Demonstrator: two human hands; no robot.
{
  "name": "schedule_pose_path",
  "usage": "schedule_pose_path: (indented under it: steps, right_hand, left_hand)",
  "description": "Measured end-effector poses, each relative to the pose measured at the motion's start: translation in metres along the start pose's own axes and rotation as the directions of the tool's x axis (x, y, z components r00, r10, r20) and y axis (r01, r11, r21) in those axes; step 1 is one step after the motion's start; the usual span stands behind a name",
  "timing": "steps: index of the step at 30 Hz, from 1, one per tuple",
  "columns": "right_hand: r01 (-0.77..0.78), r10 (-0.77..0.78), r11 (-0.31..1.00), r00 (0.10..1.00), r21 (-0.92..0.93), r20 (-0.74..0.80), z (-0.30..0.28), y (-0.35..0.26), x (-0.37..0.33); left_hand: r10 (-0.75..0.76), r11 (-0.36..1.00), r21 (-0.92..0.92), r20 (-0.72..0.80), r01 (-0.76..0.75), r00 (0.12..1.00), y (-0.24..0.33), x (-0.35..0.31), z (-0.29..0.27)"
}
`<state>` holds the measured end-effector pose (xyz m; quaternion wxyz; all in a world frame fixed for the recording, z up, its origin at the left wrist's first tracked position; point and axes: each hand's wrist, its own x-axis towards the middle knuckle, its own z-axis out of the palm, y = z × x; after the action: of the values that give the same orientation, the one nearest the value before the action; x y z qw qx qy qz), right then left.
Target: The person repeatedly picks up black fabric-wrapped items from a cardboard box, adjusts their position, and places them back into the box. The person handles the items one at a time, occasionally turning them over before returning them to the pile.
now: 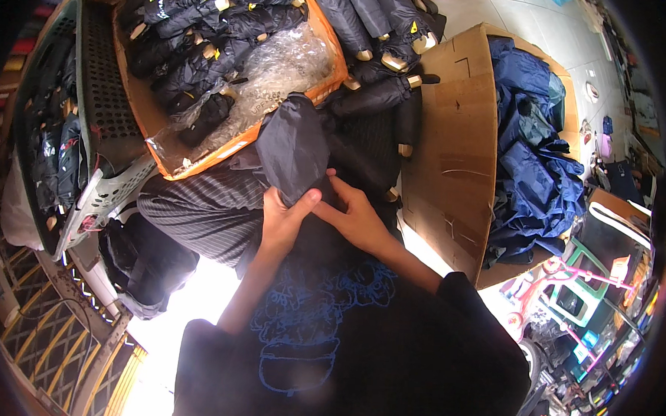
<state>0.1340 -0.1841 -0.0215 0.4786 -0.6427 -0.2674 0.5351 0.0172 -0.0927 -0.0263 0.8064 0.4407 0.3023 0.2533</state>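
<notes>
In front of my chest is a black fabric pouch [295, 148], its smooth, full upper part pointing away from me. My left hand [286, 215] grips its near end, thumb lying on top of the cloth. From the other side my right hand [348, 209] closes on the same end, with its thumb close to the left one. Whatever may be inside the pouch is hidden. Just beyond it stands an orange-edged carton [241, 142] holding clear plastic wrap [284, 61] and several black rolls with pale wooden ends [205, 76], which look like folded umbrellas.
More black rolls [375, 94] lie piled beyond my lap. To the right, a tall cardboard box [454, 154] holds crumpled blue fabric [531, 172]. On the left is a grey perforated crate [115, 102] with similar rolls. A black bag [148, 263] sits below the crate, near a metal lattice [53, 329].
</notes>
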Motion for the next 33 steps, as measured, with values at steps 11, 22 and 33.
schedule_pose_path:
  steps: [11, 22, 33]
  right_hand:
    - [0.209, -0.207, 0.978, 0.961, -0.007, -0.185, -0.009, 0.001, -0.007]
    - [0.151, -0.168, 0.971, 0.983, -0.187, -0.078, -0.013, 0.002, -0.012]
    - [0.042, -0.045, 0.996, 0.998, -0.078, -0.037, 0.004, 0.014, -0.017]
  left_hand:
    - [-0.065, 0.998, -0.001, -0.093, 0.065, 0.994, -0.024, -0.018, -0.002]
    - [-0.06, 0.962, 0.267, -0.027, 0.065, 0.998, -0.03, -0.025, -0.019]
    - [-0.112, 0.983, -0.134, 0.094, 0.124, 0.989, -0.007, 0.016, -0.005]
